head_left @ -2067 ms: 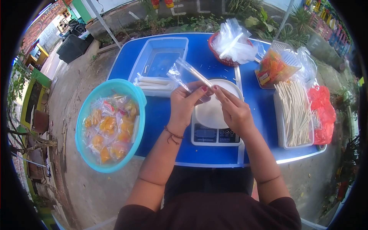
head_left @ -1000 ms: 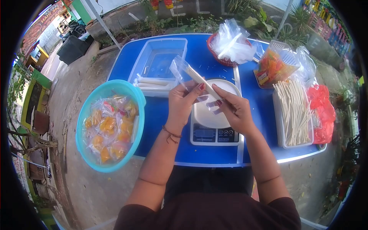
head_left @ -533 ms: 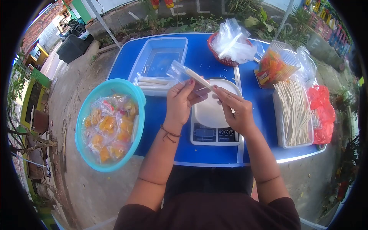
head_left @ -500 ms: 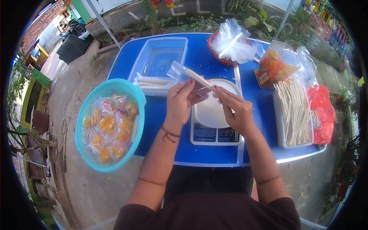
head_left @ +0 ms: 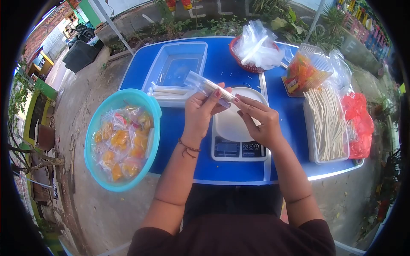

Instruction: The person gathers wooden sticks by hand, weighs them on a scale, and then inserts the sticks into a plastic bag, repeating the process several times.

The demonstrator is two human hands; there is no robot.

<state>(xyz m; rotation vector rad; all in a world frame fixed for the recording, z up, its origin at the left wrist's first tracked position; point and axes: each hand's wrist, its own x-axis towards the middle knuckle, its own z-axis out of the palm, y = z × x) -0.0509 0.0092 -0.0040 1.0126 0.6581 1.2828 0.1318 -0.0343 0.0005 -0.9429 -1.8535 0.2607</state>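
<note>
We hold the bagged sticks between left hand and right hand, both pinching, over the scale. Forearms angle inward.

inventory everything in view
held packet: 1, clear, in hands
scale: 1, white, middle
table: 1, blue, centre
tray: 1, clear, far left
packed sticks: several, white, by tray
basin: 1, turquoise, left
filled bags: several, orange, in basin
basket: 1, red, far side
loose bags: uncounted, clear, in basket
container: 1, clear, far right
sticks: many, pale, in clear box
plastic bag: 1, red, right
plants: several, green, beyond
left hand: 1, on packet
right hand: 1, on packet
</note>
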